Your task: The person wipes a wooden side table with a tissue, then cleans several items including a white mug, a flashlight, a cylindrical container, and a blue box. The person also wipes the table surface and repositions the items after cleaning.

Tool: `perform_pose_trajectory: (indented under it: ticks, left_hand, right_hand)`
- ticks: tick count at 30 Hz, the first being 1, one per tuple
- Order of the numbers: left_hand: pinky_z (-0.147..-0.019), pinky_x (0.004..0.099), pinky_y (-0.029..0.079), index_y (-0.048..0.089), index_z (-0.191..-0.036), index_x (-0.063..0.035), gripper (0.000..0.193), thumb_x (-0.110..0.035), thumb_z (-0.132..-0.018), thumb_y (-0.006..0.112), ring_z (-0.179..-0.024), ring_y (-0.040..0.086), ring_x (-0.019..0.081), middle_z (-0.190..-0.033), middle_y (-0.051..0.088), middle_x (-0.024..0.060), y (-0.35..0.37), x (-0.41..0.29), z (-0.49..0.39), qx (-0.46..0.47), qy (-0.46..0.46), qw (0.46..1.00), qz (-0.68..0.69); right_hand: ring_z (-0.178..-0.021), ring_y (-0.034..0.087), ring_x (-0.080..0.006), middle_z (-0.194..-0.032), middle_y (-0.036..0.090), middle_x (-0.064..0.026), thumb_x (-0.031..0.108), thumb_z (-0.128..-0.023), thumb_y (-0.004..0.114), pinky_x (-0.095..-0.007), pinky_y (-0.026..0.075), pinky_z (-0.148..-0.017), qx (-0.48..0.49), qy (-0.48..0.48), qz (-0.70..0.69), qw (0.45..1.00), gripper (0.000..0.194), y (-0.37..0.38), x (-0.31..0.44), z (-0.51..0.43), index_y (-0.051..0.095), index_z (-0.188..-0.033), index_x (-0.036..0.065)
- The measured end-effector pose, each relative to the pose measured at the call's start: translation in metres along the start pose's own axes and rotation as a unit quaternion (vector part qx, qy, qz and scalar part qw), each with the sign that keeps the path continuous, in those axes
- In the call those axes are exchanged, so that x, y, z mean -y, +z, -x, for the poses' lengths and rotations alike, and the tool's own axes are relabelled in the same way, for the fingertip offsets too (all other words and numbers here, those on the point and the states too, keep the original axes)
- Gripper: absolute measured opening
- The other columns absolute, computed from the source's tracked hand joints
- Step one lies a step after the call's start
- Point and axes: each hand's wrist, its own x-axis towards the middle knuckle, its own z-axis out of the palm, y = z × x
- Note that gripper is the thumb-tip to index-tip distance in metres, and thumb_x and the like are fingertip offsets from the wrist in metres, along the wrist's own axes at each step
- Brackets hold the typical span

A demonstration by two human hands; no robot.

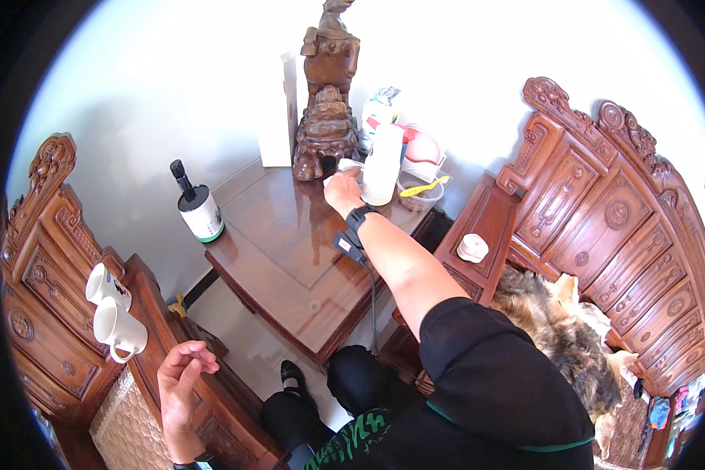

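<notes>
My right hand (343, 192) reaches across the glass-topped wooden side table (282, 264). Its fingers are bent around a white tissue or cloth (351, 164), partly hidden by the hand, beside the base of a carved wooden horse statue (328, 120). A tall stack of white cups (382, 167) stands just to the right of that hand. My left hand (183, 376) hangs in the air over the left chair's arm, fingers loosely curled and apart, with nothing in it. Nearest to it are two white mugs, a front mug (120, 329) and a rear mug (107, 286), on the wooden armrest.
A white canister with a black top (201, 214) stands at the table's left edge. Behind the cups are a clear tub (418, 197) with a yellow tool and a pink-and-white basket (426, 150). A small white container (472, 248) sits on the right armrest. A fur (555, 329) covers the right seat.
</notes>
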Motion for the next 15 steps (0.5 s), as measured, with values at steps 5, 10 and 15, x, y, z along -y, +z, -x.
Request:
perform_pose_trajectory:
  ticks: [5, 10, 15]
  left_hand:
    - [-0.078, 0.0295, 0.049, 0.06, -0.11, 0.0013, 0.022, -0.004, -0.09, 0.054, -0.08, 0.061, 0.0161, -0.091, 0.065, 0.0088, 0.002, 0.003, -0.003, 0.003, -0.015, 1.0, -0.013]
    - [-0.078, 0.0296, 0.049, 0.06, -0.11, 0.0013, 0.022, -0.004, -0.09, 0.053, -0.08, 0.061, 0.0157, -0.091, 0.065, 0.0088, 0.006, 0.006, -0.005, 0.003, -0.027, 0.999, -0.018]
    - [-0.078, 0.0294, 0.049, 0.061, -0.109, 0.001, 0.022, -0.003, -0.09, 0.052, -0.081, 0.061, 0.0156, -0.091, 0.065, 0.0084, 0.004, 0.004, -0.003, -0.012, -0.021, 0.999, -0.03]
  right_hand:
    - [-0.103, 0.062, -0.0403, -0.116, 0.056, -0.034, 0.019, -0.087, 0.049, -0.0436, 0.049, -0.089, -0.007, 0.032, -0.04, 0.999, 0.075, 0.018, 0.002, -0.018, 0.01, -0.134, -0.026]
    - [-0.092, 0.066, -0.0353, -0.112, 0.059, -0.0279, 0.013, -0.09, 0.04, -0.0425, 0.054, -0.076, 0.043, -0.125, 0.176, 0.975, 0.049, 0.032, -0.002, -0.006, 0.039, -0.13, -0.015]
    - [-0.088, 0.067, -0.0244, -0.104, 0.065, -0.0137, 0.01, -0.087, 0.05, -0.0358, 0.054, -0.066, -0.101, -0.221, 0.344, 0.907, 0.029, 0.031, -0.021, -0.011, 0.066, -0.109, -0.001]
